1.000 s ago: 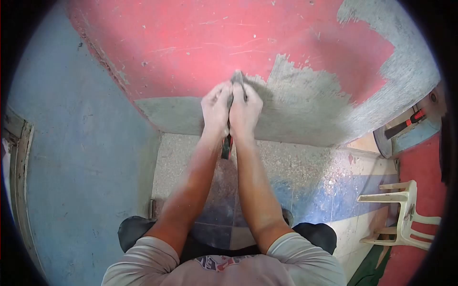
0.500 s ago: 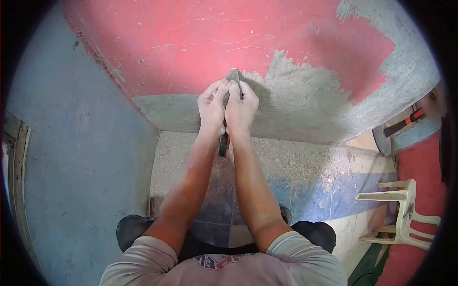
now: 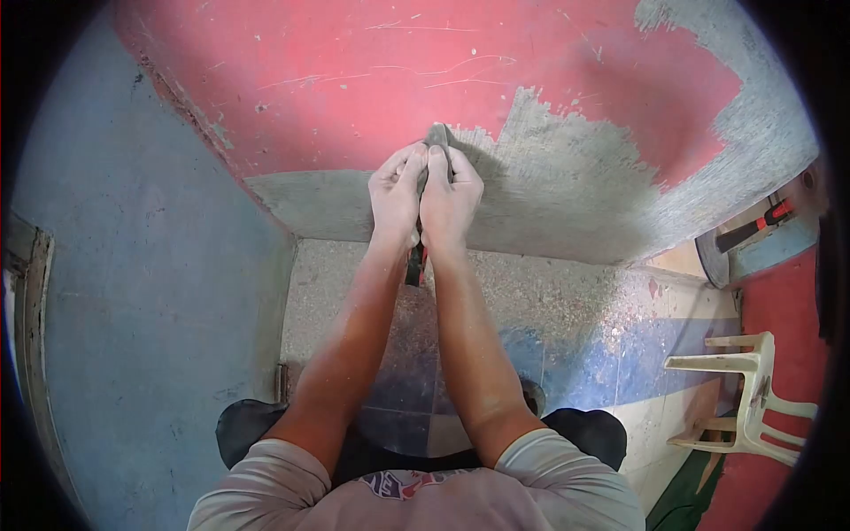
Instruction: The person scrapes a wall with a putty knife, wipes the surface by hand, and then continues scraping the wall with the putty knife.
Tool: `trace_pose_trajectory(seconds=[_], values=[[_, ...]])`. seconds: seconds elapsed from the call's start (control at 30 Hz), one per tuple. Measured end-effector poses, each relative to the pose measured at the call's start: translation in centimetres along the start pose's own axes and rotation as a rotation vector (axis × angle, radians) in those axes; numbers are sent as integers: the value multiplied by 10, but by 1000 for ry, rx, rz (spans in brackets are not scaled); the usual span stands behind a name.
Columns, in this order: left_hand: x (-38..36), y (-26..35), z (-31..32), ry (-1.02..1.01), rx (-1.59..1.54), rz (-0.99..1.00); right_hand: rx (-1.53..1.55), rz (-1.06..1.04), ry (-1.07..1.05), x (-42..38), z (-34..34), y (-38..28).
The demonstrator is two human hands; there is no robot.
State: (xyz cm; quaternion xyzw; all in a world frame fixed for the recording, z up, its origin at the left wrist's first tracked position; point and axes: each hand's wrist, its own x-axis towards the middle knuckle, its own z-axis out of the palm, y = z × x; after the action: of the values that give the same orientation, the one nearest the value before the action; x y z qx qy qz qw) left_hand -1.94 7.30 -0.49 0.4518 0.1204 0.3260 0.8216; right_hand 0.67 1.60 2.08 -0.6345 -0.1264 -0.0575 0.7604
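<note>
My left hand (image 3: 395, 188) and my right hand (image 3: 450, 190) are side by side, coated in pale dust, both closed around one scraper. Its grey blade (image 3: 436, 134) sticks out beyond my fingertips and meets the wall at the lower edge of the red paint (image 3: 336, 106). Part of the dark and red handle (image 3: 414, 265) shows below, between my wrists. Bare grey plaster (image 3: 567, 168) lies to the right of the blade and beneath the red paint.
A blue-grey wall (image 3: 168, 248) stands on the left. Paint flakes lie on the tiled floor (image 3: 567, 301). At right are a cream plastic chair (image 3: 757, 389) and a tool with a red and black handle (image 3: 753, 227) near a round grey disc (image 3: 711, 258).
My hands and the scraper look nearly unmoved. The wall has shifted slightly up in view, and the chair slightly right.
</note>
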Motion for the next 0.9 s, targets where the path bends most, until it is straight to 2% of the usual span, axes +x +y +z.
trace_pose_trajectory(seconds=[0.07,0.2,0.27,0.33,0.43,0.5,0.53,0.6,0.67,0.73,0.77,0.83,0.9], values=[[-3,-7,-5,17,20,-6,-93,-25,25,-11,-6,5],[-22,-75,-53,85,111,-62,-92,24,39,-36,-21,92],[-21,-72,-53,81,135,-55,-104,32,21,-35,-20,94],[-15,-45,-38,55,173,-1,-173,10,-25,-23,-17,57],[-16,-31,-24,74,66,-29,-22,44,-6,-20,-11,51],[-13,-39,-31,85,196,57,85,87,5,-23,-8,55],[-9,-47,-37,88,256,109,31,90,-10,-24,-10,64],[-13,-72,-60,71,256,49,-86,82,-43,-31,-20,83],[-18,-78,-62,72,232,-3,-57,12,15,-39,-20,95],[-21,-68,-53,104,196,-58,14,15,18,-39,-17,85],[-14,-64,-48,79,154,-24,-92,56,0,-32,-19,81],[-16,-30,-24,80,102,-17,18,59,-24,-17,-11,68],[-12,-30,-23,73,83,6,132,81,-34,-21,-10,47]])
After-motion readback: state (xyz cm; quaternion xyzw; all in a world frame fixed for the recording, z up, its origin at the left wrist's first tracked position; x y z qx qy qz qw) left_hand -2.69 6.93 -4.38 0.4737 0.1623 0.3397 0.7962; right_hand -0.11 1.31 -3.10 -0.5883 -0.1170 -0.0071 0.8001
